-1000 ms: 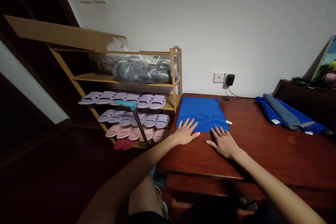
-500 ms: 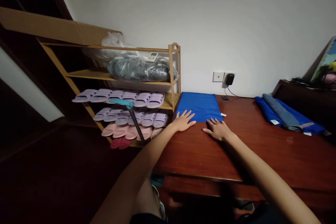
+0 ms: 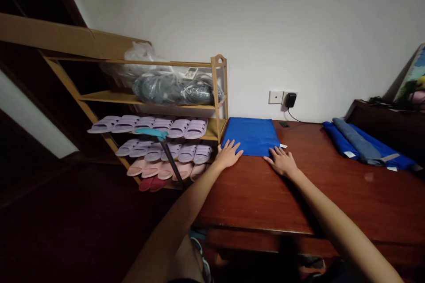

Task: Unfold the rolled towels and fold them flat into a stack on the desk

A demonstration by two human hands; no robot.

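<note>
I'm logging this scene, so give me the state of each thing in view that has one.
Blue cloth: lying flat, white tag sticking out
Left hand: open, fingers spread at the cloth's near edge
Right hand: open, fingers at the same edge
Grey-blue cloth: in a long, narrow roll or fold
Black adapter: plugged in
Grey bundle: wrapped in clear plastic
Lilac slippers: lined up in rows

Matt blue cloth (image 3: 253, 137), glossy wooden table (image 3: 245, 194)

Slippers (image 3: 162, 127) sit on the rack (image 3: 215, 97) left of the table (image 3: 252, 194)
</note>
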